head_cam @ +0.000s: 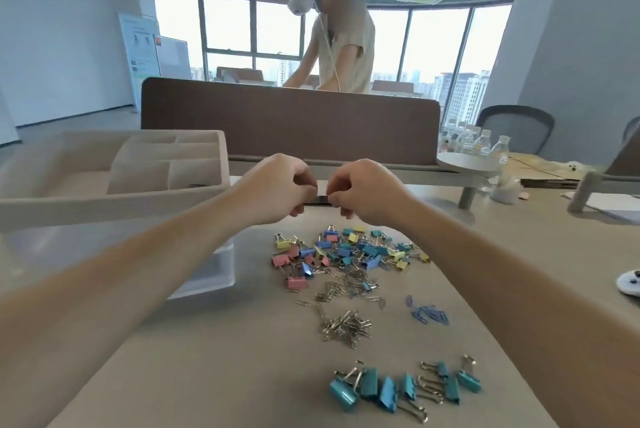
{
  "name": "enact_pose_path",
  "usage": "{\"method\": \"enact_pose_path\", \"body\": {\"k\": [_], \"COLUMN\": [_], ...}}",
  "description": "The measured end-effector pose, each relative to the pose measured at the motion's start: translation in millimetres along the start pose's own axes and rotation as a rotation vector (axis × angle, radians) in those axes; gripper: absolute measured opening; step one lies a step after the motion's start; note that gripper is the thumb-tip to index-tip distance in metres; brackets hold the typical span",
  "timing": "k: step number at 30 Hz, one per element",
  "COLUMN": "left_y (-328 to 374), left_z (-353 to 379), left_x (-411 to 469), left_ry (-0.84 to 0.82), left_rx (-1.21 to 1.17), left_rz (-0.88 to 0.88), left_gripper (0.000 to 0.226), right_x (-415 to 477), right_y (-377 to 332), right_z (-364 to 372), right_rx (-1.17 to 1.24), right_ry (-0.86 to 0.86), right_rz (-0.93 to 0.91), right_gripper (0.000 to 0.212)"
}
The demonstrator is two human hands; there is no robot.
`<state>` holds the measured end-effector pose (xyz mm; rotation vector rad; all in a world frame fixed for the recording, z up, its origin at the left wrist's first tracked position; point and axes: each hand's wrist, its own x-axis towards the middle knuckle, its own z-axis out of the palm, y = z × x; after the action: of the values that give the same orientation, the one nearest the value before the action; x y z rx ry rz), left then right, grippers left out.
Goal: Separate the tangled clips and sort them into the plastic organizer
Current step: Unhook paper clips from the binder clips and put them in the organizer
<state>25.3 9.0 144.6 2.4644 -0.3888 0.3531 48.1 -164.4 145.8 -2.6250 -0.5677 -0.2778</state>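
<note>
Left hand [277,188] and right hand [363,190], fingers curled, pinch one dark clip [320,199] above the tangled pile [346,254]. The organizer [114,206] stands left of the pile, its edge apart from it.

"What is on the desk [242,341]?"

"In the middle there is a messy heap of coloured binder clips [346,254], pink, yellow, blue and green."

"And closer to the front edge?"

"A pile of silver paper clips [346,325], with a few blue paper clips [429,313] near it on the right. Nearest the front edge is a row of teal binder clips [405,387]."

"And the sides?"

"A clear plastic box [214,271] stands at the left. A small white thing [630,284] lies at the right edge, partly cut off. A white round stand [465,164] is by the far edge."
</note>
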Motion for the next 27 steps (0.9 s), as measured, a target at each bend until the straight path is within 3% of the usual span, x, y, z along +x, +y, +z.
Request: {"method": "enact_pose_path", "body": {"k": [11, 17, 21, 27], "left_y": [59.7, 58.0, 57.0, 57.6], "left_z": [152.6, 206.5, 227.2, 237.1], "left_x": [24.8, 29.5, 31.5, 35.6], "left_ry": [-0.43, -0.589, -0.623, -0.609], "left_rx": [0.024, 0.268, 0.362, 0.291], "left_rz": [0.092, 0.119, 0.118, 0.093], "left_gripper": [0.012, 0.045, 0.036, 0.038], "right_x": [-84.6, -108.9, -114.4, -110.8], "right_y": [141.0, 188.2, 199.9, 195.6], "right_z": [-5.0, 19.7, 35.4, 45.0], "right_rx": [-0.005, -0.009, -0.128, -0.124], "right_ry": [-0.119, -0.268, -0.332, -0.353], "right_rz": [0.338, 0.431, 0.403, 0.364], "right_gripper": [0.009, 0.027, 0.044, 0.038]}}
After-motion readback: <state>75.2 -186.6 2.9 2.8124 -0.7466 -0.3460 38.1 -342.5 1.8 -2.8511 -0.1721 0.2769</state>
